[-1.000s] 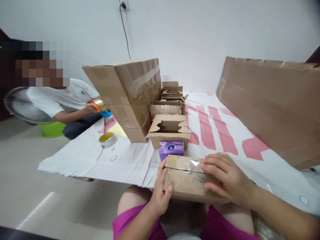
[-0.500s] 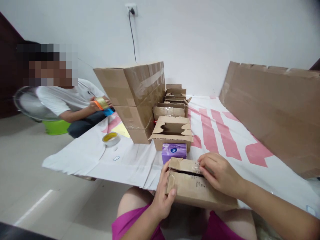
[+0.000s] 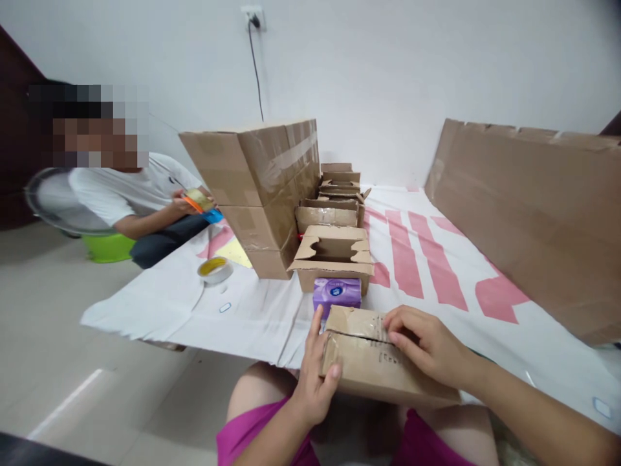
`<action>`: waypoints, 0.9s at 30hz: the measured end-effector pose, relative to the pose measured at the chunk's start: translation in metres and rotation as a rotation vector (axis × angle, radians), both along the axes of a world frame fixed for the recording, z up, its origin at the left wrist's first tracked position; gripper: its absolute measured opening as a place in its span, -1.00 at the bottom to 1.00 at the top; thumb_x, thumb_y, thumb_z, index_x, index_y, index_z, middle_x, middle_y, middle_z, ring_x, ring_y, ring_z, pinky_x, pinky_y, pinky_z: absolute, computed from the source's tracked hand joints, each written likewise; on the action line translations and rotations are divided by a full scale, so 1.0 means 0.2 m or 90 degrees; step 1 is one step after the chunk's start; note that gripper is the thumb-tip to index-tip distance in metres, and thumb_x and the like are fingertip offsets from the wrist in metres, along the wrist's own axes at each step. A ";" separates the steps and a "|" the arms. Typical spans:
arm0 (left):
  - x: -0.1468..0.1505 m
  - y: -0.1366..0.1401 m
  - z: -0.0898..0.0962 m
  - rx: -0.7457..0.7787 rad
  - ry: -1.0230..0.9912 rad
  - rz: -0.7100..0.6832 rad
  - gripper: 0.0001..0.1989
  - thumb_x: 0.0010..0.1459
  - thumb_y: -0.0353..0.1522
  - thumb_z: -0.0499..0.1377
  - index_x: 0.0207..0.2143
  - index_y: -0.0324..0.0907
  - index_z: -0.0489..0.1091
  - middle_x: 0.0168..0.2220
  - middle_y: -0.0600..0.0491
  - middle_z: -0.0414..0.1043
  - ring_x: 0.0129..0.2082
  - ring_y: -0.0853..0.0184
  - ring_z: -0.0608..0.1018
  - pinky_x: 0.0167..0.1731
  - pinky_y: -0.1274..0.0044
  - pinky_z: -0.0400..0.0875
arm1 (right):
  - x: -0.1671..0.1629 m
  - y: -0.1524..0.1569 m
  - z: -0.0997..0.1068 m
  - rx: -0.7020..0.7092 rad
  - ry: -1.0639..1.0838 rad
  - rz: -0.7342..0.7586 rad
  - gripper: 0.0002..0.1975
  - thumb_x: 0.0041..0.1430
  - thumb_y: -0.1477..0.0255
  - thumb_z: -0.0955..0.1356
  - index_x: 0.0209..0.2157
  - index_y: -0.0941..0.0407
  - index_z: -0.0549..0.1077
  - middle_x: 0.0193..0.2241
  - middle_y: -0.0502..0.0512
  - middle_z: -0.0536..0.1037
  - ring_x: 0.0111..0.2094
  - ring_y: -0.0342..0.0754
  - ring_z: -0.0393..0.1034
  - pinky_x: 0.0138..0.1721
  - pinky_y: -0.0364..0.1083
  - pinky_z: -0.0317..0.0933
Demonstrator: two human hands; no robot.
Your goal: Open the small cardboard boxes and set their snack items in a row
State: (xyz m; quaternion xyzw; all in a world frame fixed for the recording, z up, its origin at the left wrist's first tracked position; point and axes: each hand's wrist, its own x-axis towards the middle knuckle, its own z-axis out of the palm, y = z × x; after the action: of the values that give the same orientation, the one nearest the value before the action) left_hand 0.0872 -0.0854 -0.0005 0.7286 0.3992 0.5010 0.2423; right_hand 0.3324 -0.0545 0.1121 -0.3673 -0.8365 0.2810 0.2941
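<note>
A brown cardboard box lies at the table's near edge above my lap, its two top flaps almost meeting along a narrow dark slit. My left hand holds the box's left end, thumb on the near side and index finger stretched upward. The curled fingers of my right hand grip the far flap near the slit; the fingertips are partly hidden. Just beyond the box sits a purple tissue pack, in front of an open cardboard box with a cut-out top.
Several stacked taped boxes form a wall left of a row of open boxes. A tape roll lies on the white cloth. At left a person holds a tape dispenser. A large cardboard sheet stands at right.
The gap between the box's flaps has narrowed as my right hand moved slightly down. My left index finger has straightened upward. The other person's tape dispenser has shifted slightly.
</note>
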 end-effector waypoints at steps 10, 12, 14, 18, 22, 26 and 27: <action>0.00 0.01 0.01 -0.038 -0.038 -0.038 -0.47 0.32 -0.09 -0.09 0.27 -0.07 0.05 0.38 -0.18 -0.15 0.35 0.02 0.05 0.25 0.07 -0.02 | 0.00 0.04 -0.07 0.028 0.042 -0.093 -0.80 0.30 0.41 0.23 -0.44 0.07 0.27 -0.29 0.07 0.42 -0.25 -0.05 0.34 -0.20 -0.02 0.25; 0.01 0.01 0.02 -0.032 -0.048 -0.038 -0.46 0.32 -0.10 -0.09 0.28 -0.07 0.01 0.37 -0.19 -0.14 0.36 0.02 0.05 0.26 0.07 -0.04 | 0.00 0.04 -0.08 0.022 0.050 -0.101 -0.79 0.32 0.39 0.22 -0.43 0.07 0.26 -0.29 0.07 0.42 -0.26 -0.04 0.34 -0.20 -0.02 0.25; 0.01 0.01 0.02 -0.024 -0.053 -0.038 -0.45 0.33 -0.10 -0.10 0.30 -0.07 -0.01 0.37 -0.20 -0.14 0.36 0.01 0.05 0.26 0.07 -0.05 | 0.01 0.04 -0.09 0.008 0.059 -0.109 -0.79 0.34 0.37 0.21 -0.42 0.06 0.26 -0.29 0.07 0.43 -0.26 -0.04 0.34 -0.20 -0.02 0.25; 0.02 0.01 0.02 -0.019 -0.053 -0.039 -0.47 0.33 -0.10 -0.10 0.27 -0.09 0.05 0.37 -0.21 -0.14 0.35 -0.01 0.04 0.26 0.07 -0.03 | 0.02 0.05 -0.11 -0.009 0.091 -0.132 -0.79 0.35 0.33 0.19 -0.39 0.06 0.26 -0.28 0.07 0.43 -0.26 -0.05 0.34 -0.20 -0.03 0.24; 0.02 0.01 0.01 -0.021 -0.055 -0.030 -0.46 0.32 -0.09 -0.10 0.26 -0.09 0.08 0.37 -0.21 -0.13 0.35 -0.03 0.05 0.25 0.06 -0.01 | 0.03 0.06 -0.13 -0.027 0.136 -0.162 -0.77 0.37 0.30 0.18 -0.37 0.06 0.27 -0.27 0.06 0.43 -0.23 -0.06 0.36 -0.17 -0.04 0.24; 0.02 0.01 0.00 -0.011 -0.054 -0.030 -0.47 0.32 -0.09 -0.10 0.26 -0.09 0.08 0.37 -0.20 -0.13 0.35 -0.02 0.04 0.25 0.06 -0.01 | 0.04 0.05 -0.14 -0.050 0.158 -0.169 -0.75 0.37 0.26 0.18 -0.37 0.07 0.28 -0.26 0.06 0.45 -0.22 -0.06 0.38 -0.15 -0.03 0.25; 0.02 0.01 0.00 -0.012 -0.053 -0.031 -0.47 0.32 -0.09 -0.10 0.25 -0.10 0.09 0.37 -0.21 -0.14 0.35 -0.02 0.04 0.25 0.06 -0.01 | 0.04 0.05 -0.14 -0.055 0.165 -0.170 -0.74 0.37 0.25 0.19 -0.37 0.07 0.29 -0.25 0.07 0.46 -0.21 -0.06 0.38 -0.15 -0.03 0.26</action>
State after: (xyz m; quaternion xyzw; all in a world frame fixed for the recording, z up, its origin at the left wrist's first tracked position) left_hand 0.0904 -0.0830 0.0004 0.7144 0.3756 0.5212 0.2773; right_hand 0.3400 -0.0449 0.0837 -0.4478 -0.7226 0.3201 0.4181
